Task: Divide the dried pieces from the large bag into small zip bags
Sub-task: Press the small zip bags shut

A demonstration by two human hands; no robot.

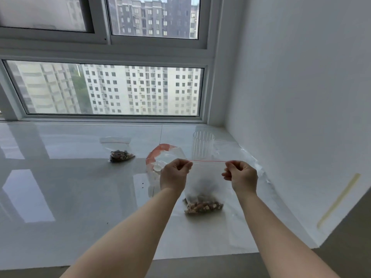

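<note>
A small clear zip bag [206, 177] with a red zip line hangs upright between my hands, brown dried pieces [203, 206] heaped in its bottom on the white sill. My left hand [174, 176] pinches the left end of the zip strip. My right hand [242, 175] pinches the right end, and the strip is stretched taut between them. Behind my left hand lies the large clear bag [160, 157] with an orange-red top edge; it looks nearly empty. A second small zip bag [120, 151] with dried pieces lies farther back on the left.
A clear ribbed plastic cup [202, 145] stands behind the held bag. Loose clear plastic bags [253, 163] lie along the white wall on the right. The glossy white sill [60, 187] runs to the window behind; its front edge is near my forearms.
</note>
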